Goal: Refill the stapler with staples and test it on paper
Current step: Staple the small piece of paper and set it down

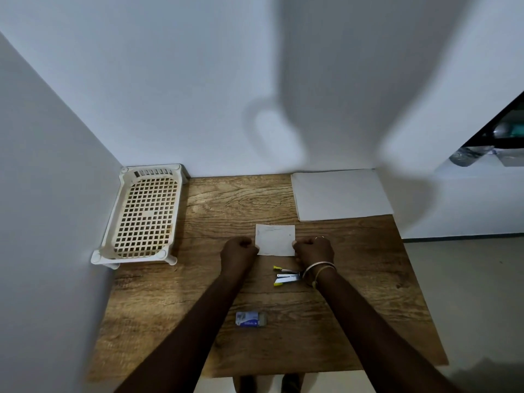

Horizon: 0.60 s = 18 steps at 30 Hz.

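Wooden table [198,293], small paper [275,239] pinched at its near corners by left hand [238,251] and right hand [314,249], fingers curled tight, stapler [287,276] lying open just beside right wrist, staple box [251,319] nearer, paper stack [340,194] far right, plastic tray [144,217] far left

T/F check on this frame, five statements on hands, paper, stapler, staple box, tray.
1. Both hands, left hand and right hand, pinch the small white paper square. True.
2. The yellow-tipped stapler is held in the right hand. False: it lies open on the wooden table.
3. The small blue-and-white staple box lies nearer the person than the stapler. True.
4. The cream plastic lattice tray holds the paper stack. False: the white paper stack lies at the far right corner.
5. The right wrist is bare. False: it wears bangles.
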Motion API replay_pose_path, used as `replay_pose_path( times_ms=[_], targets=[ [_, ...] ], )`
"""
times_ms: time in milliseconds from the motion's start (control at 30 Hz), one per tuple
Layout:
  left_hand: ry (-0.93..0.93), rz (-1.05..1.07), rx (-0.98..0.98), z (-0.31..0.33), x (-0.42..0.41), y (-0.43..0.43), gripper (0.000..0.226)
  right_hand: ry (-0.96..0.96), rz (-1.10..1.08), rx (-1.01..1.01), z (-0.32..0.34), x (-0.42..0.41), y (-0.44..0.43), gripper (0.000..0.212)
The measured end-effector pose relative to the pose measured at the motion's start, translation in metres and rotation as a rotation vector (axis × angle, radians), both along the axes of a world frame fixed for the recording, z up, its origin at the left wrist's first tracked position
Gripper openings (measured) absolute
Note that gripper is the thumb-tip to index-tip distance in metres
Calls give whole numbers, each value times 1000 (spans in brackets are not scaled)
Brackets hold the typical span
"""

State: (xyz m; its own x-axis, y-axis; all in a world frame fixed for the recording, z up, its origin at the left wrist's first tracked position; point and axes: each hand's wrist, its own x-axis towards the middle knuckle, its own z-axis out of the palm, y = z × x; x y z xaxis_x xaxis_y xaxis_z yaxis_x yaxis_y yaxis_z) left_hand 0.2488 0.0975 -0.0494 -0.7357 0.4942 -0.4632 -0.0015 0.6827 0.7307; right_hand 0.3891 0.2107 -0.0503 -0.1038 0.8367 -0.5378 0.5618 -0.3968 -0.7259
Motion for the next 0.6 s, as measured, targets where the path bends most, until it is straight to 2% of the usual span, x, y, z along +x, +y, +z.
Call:
replay_pose_path(
  times_ms=[200, 333, 400, 500, 600],
  targets=[
    [-111, 52, 5, -3, 1, 4, 30, 20, 10, -91, 1, 1, 5, 18],
    [-298, 150, 35, 2, 5, 4, 20, 155, -89, -228, 11, 1, 4, 14],
    [-362, 162, 69, 12, 5, 3, 18, 214, -98, -229, 21, 3, 5, 15],
    [-397, 151, 177, 39, 4, 1, 11, 342, -68, -213, 47, 5, 6, 13],
    [-536, 180, 379, 77, 1, -1, 9, 492, -49, -186, 80, 8, 7, 10]
  ],
)
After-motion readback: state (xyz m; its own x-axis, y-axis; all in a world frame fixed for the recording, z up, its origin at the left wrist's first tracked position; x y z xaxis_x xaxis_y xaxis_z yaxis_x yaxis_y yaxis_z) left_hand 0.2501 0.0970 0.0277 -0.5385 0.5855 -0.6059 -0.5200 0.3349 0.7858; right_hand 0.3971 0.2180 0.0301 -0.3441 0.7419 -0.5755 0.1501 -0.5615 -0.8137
